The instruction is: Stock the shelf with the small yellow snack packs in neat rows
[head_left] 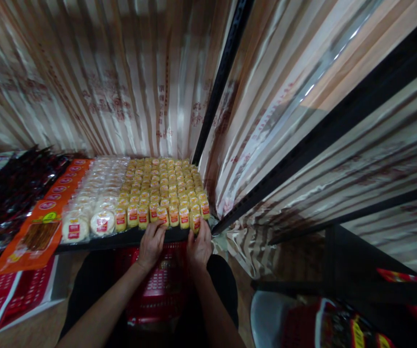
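Rows of small yellow wrapped snack packets (154,181) with red labels stand on a dark shelf (128,238) in front of me. My left hand (152,244) has its fingers closed at the lower end of a front-row packet (163,215). Farther right, my right hand (199,247) pinches another yellow packet (195,220) near the row's right end. The fingertips of both hands partly cover these packets. Left of the yellow rows lie stacked round white wrapped packets (102,222), also with red labels.
An orange snack bag (30,241) and a heap of dark shiny packets (8,198) lie at the left. A red basket (161,280) sits between my legs, another red basket (8,304) at lower left. Black metal posts (226,72) and draped printed sheeting (139,72) border the shelf.
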`<state>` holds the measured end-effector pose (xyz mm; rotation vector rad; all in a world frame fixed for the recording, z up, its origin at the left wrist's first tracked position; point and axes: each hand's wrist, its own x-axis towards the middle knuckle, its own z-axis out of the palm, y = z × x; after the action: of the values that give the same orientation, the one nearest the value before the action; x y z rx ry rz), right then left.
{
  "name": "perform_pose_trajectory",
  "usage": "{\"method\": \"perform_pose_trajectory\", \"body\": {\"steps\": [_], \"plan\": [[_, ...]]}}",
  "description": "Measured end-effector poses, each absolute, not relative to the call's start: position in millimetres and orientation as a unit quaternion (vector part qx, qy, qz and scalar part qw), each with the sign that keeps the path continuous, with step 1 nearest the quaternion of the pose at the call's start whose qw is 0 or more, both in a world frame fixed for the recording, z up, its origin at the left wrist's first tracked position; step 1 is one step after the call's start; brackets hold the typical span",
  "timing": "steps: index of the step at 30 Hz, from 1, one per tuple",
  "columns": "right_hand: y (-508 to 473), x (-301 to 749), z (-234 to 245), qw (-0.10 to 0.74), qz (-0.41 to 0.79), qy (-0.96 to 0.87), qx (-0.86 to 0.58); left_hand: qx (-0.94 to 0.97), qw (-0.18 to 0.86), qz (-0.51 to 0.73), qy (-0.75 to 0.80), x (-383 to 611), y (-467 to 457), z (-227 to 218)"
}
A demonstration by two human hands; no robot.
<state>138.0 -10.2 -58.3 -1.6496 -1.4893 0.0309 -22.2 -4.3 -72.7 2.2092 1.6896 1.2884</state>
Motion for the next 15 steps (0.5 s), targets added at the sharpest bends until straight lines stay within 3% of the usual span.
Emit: {"method": "perform_pose_trajectory", "body": {"steps": [15], "plan": [[-23, 112, -48, 0.469, 0.023, -0.626, -0.623, 0.712, 0.073, 0.450, 0.534, -28, -24, -58]]}}
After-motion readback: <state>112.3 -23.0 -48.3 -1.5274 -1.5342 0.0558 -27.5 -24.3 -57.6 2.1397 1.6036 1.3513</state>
